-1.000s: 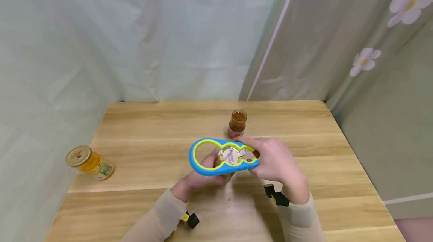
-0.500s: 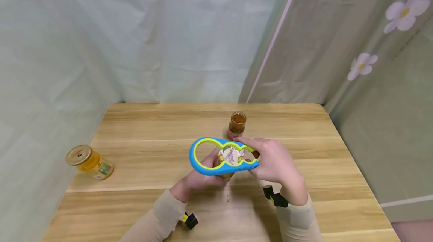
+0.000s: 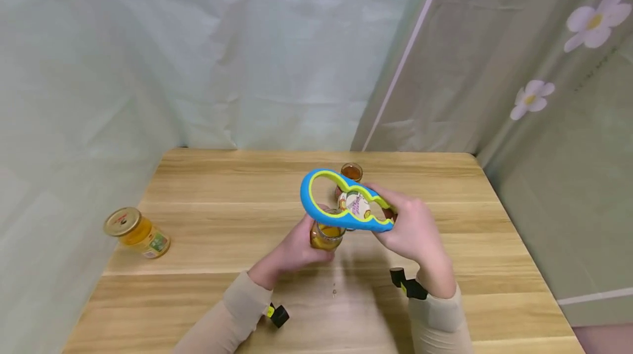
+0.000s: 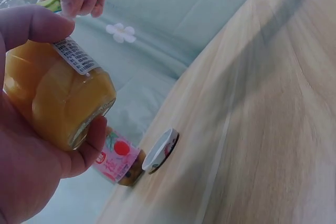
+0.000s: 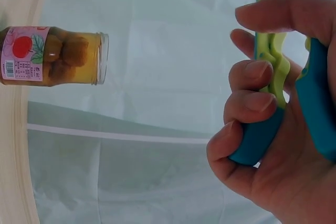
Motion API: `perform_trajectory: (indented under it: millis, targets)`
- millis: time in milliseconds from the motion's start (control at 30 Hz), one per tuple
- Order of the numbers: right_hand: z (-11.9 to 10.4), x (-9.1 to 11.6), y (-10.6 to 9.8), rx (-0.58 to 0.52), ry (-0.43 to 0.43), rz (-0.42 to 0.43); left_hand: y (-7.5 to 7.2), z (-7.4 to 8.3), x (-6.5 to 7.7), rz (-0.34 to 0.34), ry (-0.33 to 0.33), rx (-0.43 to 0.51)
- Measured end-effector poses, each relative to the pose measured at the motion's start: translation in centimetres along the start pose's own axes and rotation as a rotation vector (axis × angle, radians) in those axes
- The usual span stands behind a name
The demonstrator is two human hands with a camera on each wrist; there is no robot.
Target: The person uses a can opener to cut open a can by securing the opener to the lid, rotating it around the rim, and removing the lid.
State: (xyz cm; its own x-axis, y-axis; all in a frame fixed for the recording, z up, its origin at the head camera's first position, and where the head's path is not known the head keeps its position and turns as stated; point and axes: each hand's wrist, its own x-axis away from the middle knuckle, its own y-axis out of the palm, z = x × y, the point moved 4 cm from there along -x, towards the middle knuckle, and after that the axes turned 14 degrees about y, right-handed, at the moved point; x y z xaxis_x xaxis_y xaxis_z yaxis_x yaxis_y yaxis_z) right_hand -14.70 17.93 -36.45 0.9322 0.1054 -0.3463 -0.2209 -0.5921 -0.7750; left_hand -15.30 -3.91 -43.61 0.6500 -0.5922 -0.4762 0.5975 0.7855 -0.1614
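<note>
My left hand grips a glass jar of yellow fruit, whose mouth is uncovered and tilted slightly. Its label and base show in the left wrist view. My right hand wraps its fingers around a blue and green jar opener, held just above the jar. A pale printed lid sits in the opener's middle ring; its metal underside shows at the top of the right wrist view. Behind the opener stands an uncovered jar with a pink label, partly hidden in the head view.
At the table's left stands a capped jar of yellow fruit. A loose lid lies inside-up on the wooden table beside the pink-labelled jar. Small drops lie near the front. Curtains hang behind the table.
The opener, with the lid in it, has come off the jar and moved up and right, tilting. The jar's mouth now shows uncovered in the left hand, which has barely moved.
</note>
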Motion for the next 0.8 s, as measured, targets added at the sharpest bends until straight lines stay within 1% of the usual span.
perform_trajectory:
  millis: [33,100,200,300,367,467,533,600,700,767,800]
  targets:
    - [0.1,-0.1,-0.1,-0.005,0.0,0.012,-0.1,0.2,-0.1,0.001,-0.001,-0.009]
    - [0.3,-0.3,-0.3,-0.009,0.003,0.032,-0.2,0.1,-0.3,0.003,0.003,-0.021]
    - [0.5,-0.3,-0.5,-0.011,0.024,0.055,-0.4,-1.2,0.0,0.007,0.001,-0.043]
    - [0.7,-0.1,-0.5,-0.026,0.058,0.065,-0.6,-2.9,0.7,0.013,-0.036,-0.07]
    - [0.9,0.1,-0.6,-0.039,0.081,0.071,-0.8,-3.5,1.0,0.024,-0.055,-0.083]
    - [1.1,0.1,-0.8,-0.06,0.106,0.089,-1.2,-3.6,1.0,0.056,-0.077,-0.06]
    - [1.3,0.1,-1.1,-0.07,0.121,0.101,-1.3,-2.6,0.6,0.071,-0.093,-0.052]
    - [1.5,0.1,-1.3,-0.075,0.133,0.114,-1.4,-2.7,0.4,0.085,-0.103,-0.05]
    - [1.7,0.1,-1.5,-0.071,0.139,0.123,-1.8,-2.9,0.2,0.103,-0.1,-0.06]
    - [1.7,0.0,-1.5,-0.067,0.135,0.126,-2.1,-4.0,0.4,0.118,-0.087,-0.062]
    - [1.7,0.0,-1.4,-0.066,0.131,0.128,-2.2,-4.0,0.3,0.124,-0.082,-0.066]
